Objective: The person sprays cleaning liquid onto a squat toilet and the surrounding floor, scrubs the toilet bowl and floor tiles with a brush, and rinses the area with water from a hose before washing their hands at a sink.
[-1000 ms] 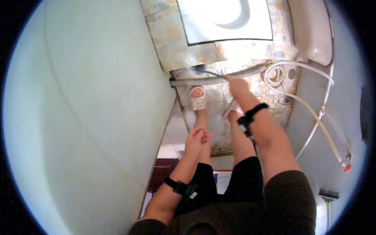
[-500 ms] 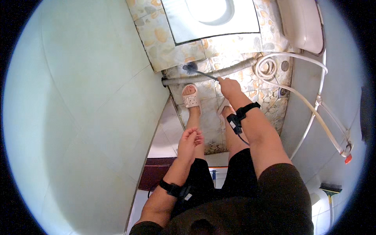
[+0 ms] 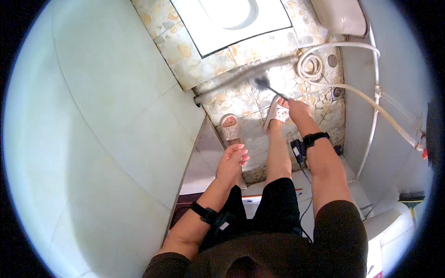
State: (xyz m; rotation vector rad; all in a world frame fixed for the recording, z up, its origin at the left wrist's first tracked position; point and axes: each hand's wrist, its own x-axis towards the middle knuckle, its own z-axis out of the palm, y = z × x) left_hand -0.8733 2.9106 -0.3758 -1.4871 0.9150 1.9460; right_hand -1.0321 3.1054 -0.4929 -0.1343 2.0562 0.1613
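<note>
My right hand (image 3: 300, 112) is closed around the dark handle of a toilet brush (image 3: 276, 92). The brush's dark bristle head (image 3: 262, 82) looks blurred above the wet patterned tile floor, and I cannot tell whether it touches the tiles. Just behind it runs a grey corrugated hose (image 3: 241, 74). My left hand (image 3: 231, 162) hangs empty above my left leg, its fingers loosely bent and slightly apart. Near the brush handle is my right foot in a pale slipper (image 3: 279, 111); the other slipper (image 3: 230, 129) is at the left.
A white squat toilet (image 3: 236, 34) is set into a raised tiled step ahead. Coiled white hose (image 3: 311, 67) lies at the right near a round floor drain (image 3: 332, 60). Pale walls (image 3: 116, 116) stand close on both sides. A bristled broom (image 3: 411, 198) is at the lower right.
The brush and my right hand have moved right and nearer to me, off the dark drain by the hose. My right foot has stepped forward. The view has shifted and turned slightly.
</note>
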